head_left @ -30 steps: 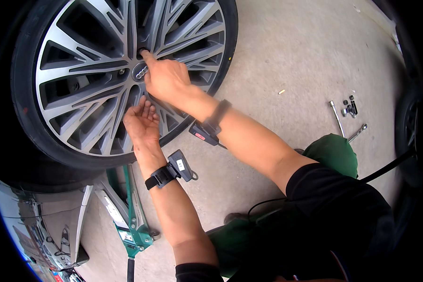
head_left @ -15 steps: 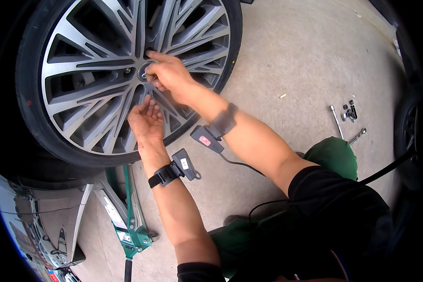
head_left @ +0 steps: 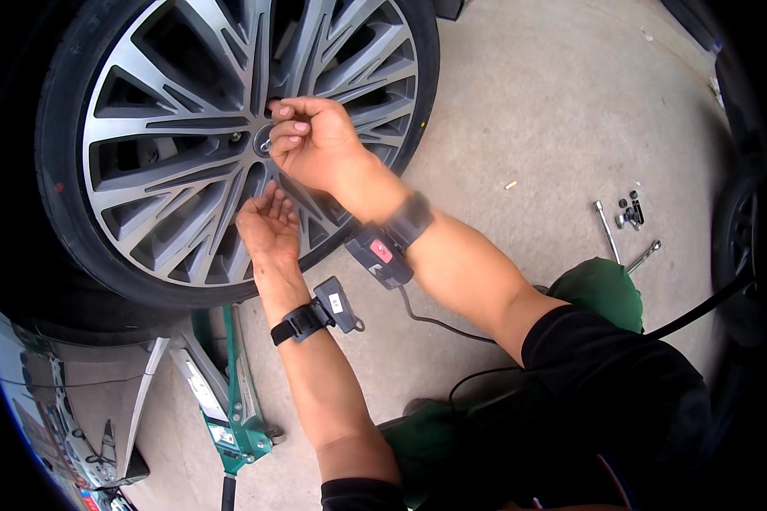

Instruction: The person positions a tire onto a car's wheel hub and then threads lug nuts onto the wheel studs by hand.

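A large car wheel (head_left: pixel 128 198) with grey and silver spokes and a black tire stands before me. My right hand (head_left: pixel 320 145) is at the hub beside the round center cap (head_left: pixel 262 141). Its fingers are curled, the fingertips gathered at the upper bolt hole; whatever they pinch there is hidden. My left hand (head_left: pixel 268 228) lies palm up below the hub, fingers loosely bent and apart from the right hand. Its fingertips reach the lower bolt hole, and no object shows in the palm. One bolt (head_left: pixel 236 137) shows in the hole left of the cap.
A green floor jack (head_left: pixel 245 439) stands beneath the car body at lower left. On the concrete floor at right lie a metal wrench (head_left: pixel 607 232), a second metal tool (head_left: pixel 644 256) and several small dark parts (head_left: pixel 631 215). Cables run from boxes strapped to both wrists.
My right hand has rolled over at the upper bolt hole, its forefinger going from outstretched to curled. The left hand has barely shifted.
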Motion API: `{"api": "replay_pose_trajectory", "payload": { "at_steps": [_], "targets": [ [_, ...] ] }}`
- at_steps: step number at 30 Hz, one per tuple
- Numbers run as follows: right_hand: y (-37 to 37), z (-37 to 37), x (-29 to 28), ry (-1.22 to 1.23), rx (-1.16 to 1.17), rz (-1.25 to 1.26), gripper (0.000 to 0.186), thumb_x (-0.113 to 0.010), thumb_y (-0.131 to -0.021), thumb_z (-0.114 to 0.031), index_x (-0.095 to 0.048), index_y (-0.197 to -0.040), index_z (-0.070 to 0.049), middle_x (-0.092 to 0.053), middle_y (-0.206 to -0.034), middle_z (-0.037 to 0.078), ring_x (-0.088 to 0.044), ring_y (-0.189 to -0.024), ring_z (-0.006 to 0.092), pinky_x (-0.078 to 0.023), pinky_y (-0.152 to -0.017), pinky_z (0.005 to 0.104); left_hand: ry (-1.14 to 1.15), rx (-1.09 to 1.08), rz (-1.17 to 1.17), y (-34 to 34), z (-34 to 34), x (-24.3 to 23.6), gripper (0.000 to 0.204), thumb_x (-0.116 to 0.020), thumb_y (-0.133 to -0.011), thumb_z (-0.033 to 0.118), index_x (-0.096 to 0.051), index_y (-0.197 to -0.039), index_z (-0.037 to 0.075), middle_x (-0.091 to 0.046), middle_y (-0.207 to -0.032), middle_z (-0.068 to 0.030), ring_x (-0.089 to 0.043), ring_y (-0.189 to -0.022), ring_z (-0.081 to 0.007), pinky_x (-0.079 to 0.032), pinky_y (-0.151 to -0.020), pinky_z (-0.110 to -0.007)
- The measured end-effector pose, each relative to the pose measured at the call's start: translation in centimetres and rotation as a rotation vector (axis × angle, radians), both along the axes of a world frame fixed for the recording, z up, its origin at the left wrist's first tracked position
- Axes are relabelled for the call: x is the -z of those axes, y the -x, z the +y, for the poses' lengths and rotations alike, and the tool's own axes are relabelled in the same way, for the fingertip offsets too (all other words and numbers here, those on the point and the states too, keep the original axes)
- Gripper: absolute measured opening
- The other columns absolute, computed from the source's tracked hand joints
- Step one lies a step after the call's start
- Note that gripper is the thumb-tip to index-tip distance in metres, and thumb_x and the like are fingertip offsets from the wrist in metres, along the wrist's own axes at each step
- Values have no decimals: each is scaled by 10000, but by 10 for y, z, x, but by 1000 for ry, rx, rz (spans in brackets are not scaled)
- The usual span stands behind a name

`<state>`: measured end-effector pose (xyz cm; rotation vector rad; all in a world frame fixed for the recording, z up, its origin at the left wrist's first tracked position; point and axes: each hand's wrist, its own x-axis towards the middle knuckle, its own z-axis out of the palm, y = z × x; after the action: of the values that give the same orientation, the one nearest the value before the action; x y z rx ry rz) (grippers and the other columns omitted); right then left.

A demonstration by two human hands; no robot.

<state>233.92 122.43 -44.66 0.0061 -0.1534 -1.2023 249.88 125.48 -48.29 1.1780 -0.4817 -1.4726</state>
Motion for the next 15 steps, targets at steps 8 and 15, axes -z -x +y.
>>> {"api": "replay_pose_trajectory", "payload": {
  "at_steps": [8,15],
  "targets": [
    [-12,8,5,62,331,735,453,-607,-888,-65,-546,-1334,-19,-612,-805,15,-471,-606,86,-371,-563,225,4,0,19,-1,3,-5,314,-505,-893,204,-684,-1070,17,-655,-871,-32,-576,-779,-162,-427,-701,-287],
    [-12,18,18,324,994,2165,552,-605,-855,-134,-549,-1393,-20,-713,-773,199,-713,-728,339,-563,-674,424,12,-11,7,-3,5,-6,306,-513,-890,206,-692,-1052,19,-656,-851,-26,-580,-763,-164,-424,-693,-288]
  ]
}}
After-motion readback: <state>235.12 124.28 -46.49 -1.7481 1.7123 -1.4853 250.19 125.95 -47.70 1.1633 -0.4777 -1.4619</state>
